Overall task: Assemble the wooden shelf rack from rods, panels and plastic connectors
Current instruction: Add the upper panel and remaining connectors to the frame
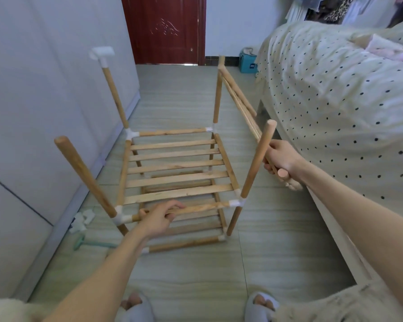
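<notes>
The half-built rack (177, 173) stands on the floor between the wardrobe on the left and the bed (335, 94) on the right. The left hand (159, 217) curls round the near front rod (196, 209) of the upper tier. The right hand (280, 161) grips a loose slatted panel (239, 98) that leans against the bed. The hands are well apart. A white connector (102, 53) caps the far-left upright.

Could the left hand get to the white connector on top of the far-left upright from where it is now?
Probably yes. The left hand grips the near front rail, and the white connector tops the far-left upright on that side with only open air between. It would have to let go of the rail first.
</notes>
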Tool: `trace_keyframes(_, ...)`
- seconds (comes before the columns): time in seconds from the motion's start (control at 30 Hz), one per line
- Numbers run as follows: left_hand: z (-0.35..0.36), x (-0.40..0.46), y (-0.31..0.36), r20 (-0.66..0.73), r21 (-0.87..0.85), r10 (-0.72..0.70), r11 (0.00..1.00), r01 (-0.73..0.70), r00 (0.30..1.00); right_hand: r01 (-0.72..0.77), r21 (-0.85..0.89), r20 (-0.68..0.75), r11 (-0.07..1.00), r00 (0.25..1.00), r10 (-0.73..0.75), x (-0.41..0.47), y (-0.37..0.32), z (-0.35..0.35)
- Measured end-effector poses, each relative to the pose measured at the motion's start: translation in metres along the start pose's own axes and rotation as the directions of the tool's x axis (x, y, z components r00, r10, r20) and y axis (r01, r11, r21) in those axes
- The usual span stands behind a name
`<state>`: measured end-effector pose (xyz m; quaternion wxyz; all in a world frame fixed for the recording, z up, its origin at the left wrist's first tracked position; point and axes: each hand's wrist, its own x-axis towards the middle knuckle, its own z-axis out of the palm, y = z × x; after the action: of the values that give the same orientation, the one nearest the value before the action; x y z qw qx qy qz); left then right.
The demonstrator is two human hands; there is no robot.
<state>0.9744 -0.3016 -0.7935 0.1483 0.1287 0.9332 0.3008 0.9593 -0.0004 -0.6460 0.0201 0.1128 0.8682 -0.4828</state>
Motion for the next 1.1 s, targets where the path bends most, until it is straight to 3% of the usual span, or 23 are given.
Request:
trace_keyframes(0.1,0.008,-0.006,0.010,0.055,-0.010,-0.029,1.000,0.030,0.998,0.080,-0.085,-0.060,0.993,0.995,-0.085,-0.003,0.000,-0.008)
trace_keyframes(0.27,0.013,-0.014,0.028,0.230,-0.135,-0.016,0.990,0.048,0.973,0.218,-0.067,-0.119,0.974,0.967,-0.225,-0.008,-0.016,-0.028)
trace_keyframes(0.47,0.015,-0.032,0.040,0.301,-0.124,-0.005,0.991,0.045,0.954,0.371,-0.131,-0.111,0.919,0.916,-0.386,-0.021,-0.048,-0.036)
trace_keyframes(0.57,-0.001,-0.032,0.052,0.328,-0.025,0.009,1.000,-0.001,0.945,0.466,-0.222,-0.073,0.857,0.868,-0.491,-0.028,-0.064,-0.038)
trace_keyframes(0.63,-0.024,-0.029,0.067,0.273,0.001,0.029,1.000,-0.030,0.962,0.508,-0.304,-0.034,0.806,0.840,-0.542,-0.031,-0.075,-0.038)
trace_keyframes(0.73,-0.071,-0.024,0.100,0.052,-0.039,0.109,0.993,-0.107,0.993,0.555,-0.377,-0.008,0.741,0.799,-0.602,-0.034,-0.091,-0.034)
trace_keyframes(0.8,-0.105,-0.020,0.121,-0.139,-0.036,0.184,0.981,-0.191,0.973,0.587,-0.385,-0.001,0.712,0.771,-0.636,-0.037,-0.102,-0.026)
trace_keyframes(0.87,-0.133,-0.020,0.136,-0.298,-0.141,0.210,0.955,-0.261,0.931,0.609,-0.405,0.006,0.682,0.748,-0.664,-0.040,-0.112,-0.015)
trace_keyframes(0.97,-0.164,-0.025,0.153,-0.437,-0.504,0.109,0.793,-0.344,0.893,0.626,-0.459,0.007,0.631,0.713,-0.702,-0.044,-0.124,0.002)
trace_keyframes(1.1,-0.181,-0.023,0.159,-0.424,-0.832,0.003,0.394,-0.390,0.906,0.633,-0.548,0.018,0.547,0.663,-0.749,-0.049,-0.124,0.031)
